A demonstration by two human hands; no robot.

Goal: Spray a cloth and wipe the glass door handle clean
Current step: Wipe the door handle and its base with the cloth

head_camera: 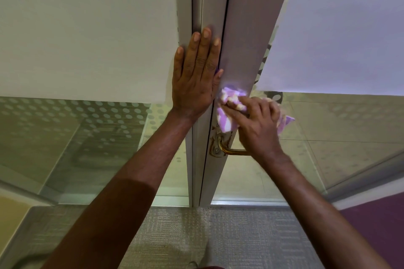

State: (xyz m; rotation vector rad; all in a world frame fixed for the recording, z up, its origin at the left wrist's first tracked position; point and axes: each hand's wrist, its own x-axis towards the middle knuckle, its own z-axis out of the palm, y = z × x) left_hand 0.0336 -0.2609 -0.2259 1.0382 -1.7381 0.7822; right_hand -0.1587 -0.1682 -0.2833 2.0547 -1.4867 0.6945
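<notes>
Head view, looking forward and down at a frosted glass door with a pale metal frame. Door edge runs vertically through the centre of the view.

Left hand: flat and open, palm against the frame's vertical post, fingers spread and pointing up. Grip apart; holds nothing. The thumb lies along the dark seam between the two frame posts.

Right hand: fingers curled, grip clamped on a bunched purple-and-white striped cloth. The cloth is pressed against the door frame, just above the handle. Part of it pokes out to the right of the hand, beyond the knuckles. The cloth's upper edge is blurred and washed out by glare.

Brass-coloured lever door handle: sits on the frame below the cloth, the lever running to the right and passing behind the right wrist. Its mounting plate is of the same metal, with a screw visible near the bottom. The cloth's lower corner hangs close above the plate; whether it touches cannot be told.

Surroundings: dotted frosting pattern on the lower glass panels, both sides of the frame. Grey textured carpet at the foot of the door; a purple section of floor at lower right. Both forearms bare.
</notes>
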